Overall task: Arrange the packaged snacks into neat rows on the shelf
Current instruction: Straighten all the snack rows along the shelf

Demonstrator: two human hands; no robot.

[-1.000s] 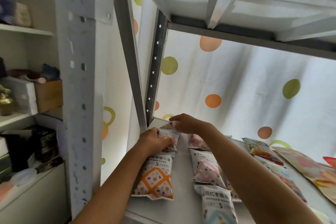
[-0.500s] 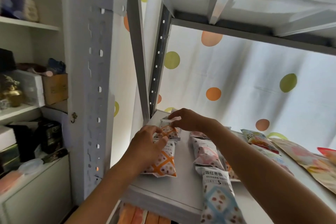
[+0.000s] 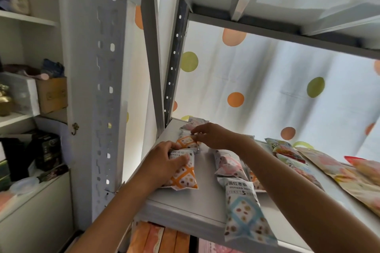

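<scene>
**Both hands on the orange snack packs at the shelf's far-left corner**

Since half a second ago the view has dropped slightly, so I now see more of the shelf's near edge and the boxes under it. My left hand has slid nearer along the front orange pack, while my right hand has stayed on the pack behind it.

Head view: the white shelf [image 3: 185, 209] runs from near-left to far-right. Its near lip is bare between the two front packs. The grey upright post [image 3: 152, 63] stands at the left edge, just beside my left hand, so room on that side is tight. An open strip of shelf lies between the orange column and the pink pack [image 3: 228, 163] to the right.

My left hand [image 3: 164, 162] lies over the near orange-diamond pack [image 3: 184, 174], fingers curled onto its top end, gripping it. My right hand [image 3: 213, 136] pinches the top edge of the far orange-diamond pack [image 3: 186, 142] with fingertips together. A pale pack [image 3: 194, 122] sits behind it at the back corner.

Near and right, the blue-diamond pack [image 3: 244, 211] overhangs the shelf's front lip. Further right, colourful bags [image 3: 285, 148] lie in a loose line toward the spotted curtain [image 3: 277, 80].
</scene>
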